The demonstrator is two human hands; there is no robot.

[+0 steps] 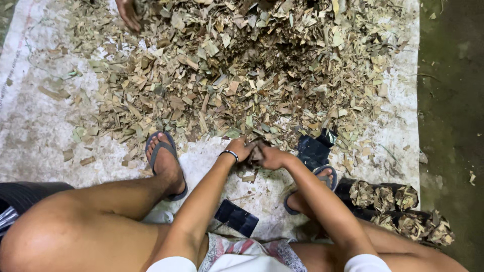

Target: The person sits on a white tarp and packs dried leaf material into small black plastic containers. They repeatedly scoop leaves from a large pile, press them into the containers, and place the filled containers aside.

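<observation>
Head view: we have both hands together low centre, just in front of the leaf pile's near edge. Left hand (241, 149) and right hand (269, 156) touch each other, fingers curled shut around a small dark bag (255, 154) that they are packing with dry leaf pieces. Bag is mostly hidden by the hands, so we can't tell how full it is.

Step, as we read it: stuffing one bag, mid-fill. Next move likely calls for pressing the fill down and keeping the bag mouth open with one hand while the other scoops from the pile just ahead.

Counts:
- Filled bags (398, 206): a cluster on the floor at right, about six leaf-filled tops showing; exact number unclear.
- Empty black bags: two spots, a flat one (236, 217) between our knees and a stack (313, 150) just beside the right hand.
- Sandals: two, left (160, 149) and right (325, 174), both on our feet.
- One big pile of chopped dry leaves (242, 65) on one white sheet (30, 116).
- One other person's hand (127, 12) at top left, in the pile, well apart from ours.
</observation>
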